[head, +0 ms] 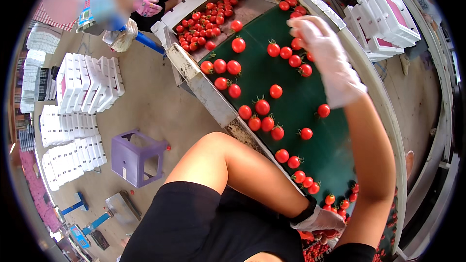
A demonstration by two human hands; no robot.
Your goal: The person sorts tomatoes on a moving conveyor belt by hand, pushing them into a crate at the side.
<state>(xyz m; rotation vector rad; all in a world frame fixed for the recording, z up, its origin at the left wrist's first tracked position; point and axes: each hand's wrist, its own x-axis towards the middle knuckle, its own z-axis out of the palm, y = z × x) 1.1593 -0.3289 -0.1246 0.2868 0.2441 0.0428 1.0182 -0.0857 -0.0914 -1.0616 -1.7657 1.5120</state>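
My right hand, in a thin white glove, reaches over the far part of a green conveyor belt. Its fingers are bent and blurred beside several cherry tomatoes; whether they pinch one is hidden. My left hand, gloved and with a black band at the wrist, is low at the belt's near end. Red tomatoes show among its curled fingers. Below it lies a mass of smaller red tomatoes. More tomatoes with green stems lie scattered along the belt, many near its left side.
Metal side rails border the belt. At its far end, tomatoes are heaped on a tray-like surface. A co-worker's gloved hand is beyond. White foam crates are stacked left, more crates right. A purple stool stands on the floor.
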